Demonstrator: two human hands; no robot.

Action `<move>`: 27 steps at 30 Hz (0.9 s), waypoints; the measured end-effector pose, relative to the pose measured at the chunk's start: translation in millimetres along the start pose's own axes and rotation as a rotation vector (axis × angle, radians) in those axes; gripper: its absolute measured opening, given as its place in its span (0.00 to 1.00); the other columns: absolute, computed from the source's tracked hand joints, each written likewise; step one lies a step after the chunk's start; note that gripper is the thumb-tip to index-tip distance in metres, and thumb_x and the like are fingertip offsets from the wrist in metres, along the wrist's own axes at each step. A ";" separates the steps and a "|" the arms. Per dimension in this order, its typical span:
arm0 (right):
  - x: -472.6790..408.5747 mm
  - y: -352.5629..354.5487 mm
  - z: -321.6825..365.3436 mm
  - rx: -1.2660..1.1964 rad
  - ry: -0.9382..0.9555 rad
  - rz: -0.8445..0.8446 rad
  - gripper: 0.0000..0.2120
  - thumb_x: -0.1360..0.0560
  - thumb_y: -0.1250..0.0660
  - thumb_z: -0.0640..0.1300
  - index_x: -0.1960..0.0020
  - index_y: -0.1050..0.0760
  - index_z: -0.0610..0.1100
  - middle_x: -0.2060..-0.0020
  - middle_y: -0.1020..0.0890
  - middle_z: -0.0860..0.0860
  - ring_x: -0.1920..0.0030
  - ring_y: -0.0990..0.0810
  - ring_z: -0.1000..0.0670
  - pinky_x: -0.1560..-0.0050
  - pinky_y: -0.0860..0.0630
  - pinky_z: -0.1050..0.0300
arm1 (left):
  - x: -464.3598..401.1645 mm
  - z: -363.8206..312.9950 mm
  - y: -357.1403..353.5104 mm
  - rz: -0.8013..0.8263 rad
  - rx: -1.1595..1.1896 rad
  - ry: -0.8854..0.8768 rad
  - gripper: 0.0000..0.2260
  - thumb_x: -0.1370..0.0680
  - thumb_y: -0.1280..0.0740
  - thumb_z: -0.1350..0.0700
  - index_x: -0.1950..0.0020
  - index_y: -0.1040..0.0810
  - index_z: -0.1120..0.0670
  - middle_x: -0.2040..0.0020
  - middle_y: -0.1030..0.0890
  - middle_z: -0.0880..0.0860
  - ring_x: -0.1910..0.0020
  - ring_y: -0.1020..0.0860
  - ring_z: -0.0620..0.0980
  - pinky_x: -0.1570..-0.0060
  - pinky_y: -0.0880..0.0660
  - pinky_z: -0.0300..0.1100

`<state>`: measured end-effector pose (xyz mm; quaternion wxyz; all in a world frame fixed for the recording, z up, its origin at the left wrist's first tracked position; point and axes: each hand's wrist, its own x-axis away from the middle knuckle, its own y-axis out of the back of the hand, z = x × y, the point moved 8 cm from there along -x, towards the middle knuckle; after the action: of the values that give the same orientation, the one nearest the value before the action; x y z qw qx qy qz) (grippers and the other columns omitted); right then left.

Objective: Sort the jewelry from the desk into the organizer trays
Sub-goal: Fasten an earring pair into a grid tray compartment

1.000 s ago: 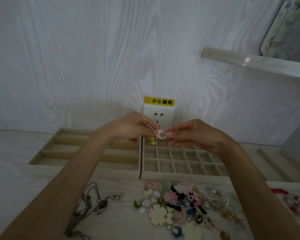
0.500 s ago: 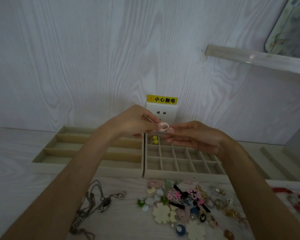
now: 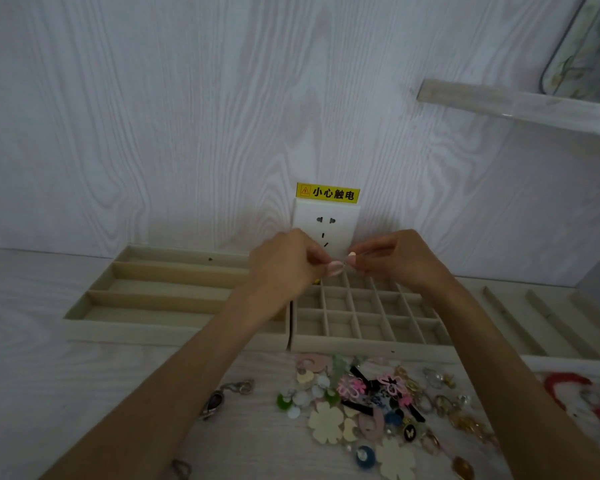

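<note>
Overhead, pink earring [image 3: 336,268] between both hands' [image 3: 284,268] pinches.

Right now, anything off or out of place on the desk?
Nothing damaged. The jewelry pile lies loose and heaped on the desk in front of the grid tray, unsorted. Both hands, left hand and right hand, pinch a small pink piece above the tray's back row.
</note>
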<state>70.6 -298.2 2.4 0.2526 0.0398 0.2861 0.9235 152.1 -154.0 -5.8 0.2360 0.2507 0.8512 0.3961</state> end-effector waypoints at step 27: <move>-3.8 -25.4 -7.8 0.375 0.138 -0.121 0.10 0.34 0.24 0.48 0.54 0.16 0.49 0.59 0.15 0.53 0.61 0.20 0.57 0.61 0.26 0.61 | 3.2 -13.3 -11.0 0.100 -0.226 -0.167 0.15 0.23 0.41 0.54 0.42 0.20 0.41 0.42 0.24 0.52 0.38 0.29 0.52 0.46 0.29 0.44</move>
<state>83.4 -286.1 -17.8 0.2758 0.0056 0.4716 0.8376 139.1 -165.5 -7.5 0.3124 0.2967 0.7651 0.4785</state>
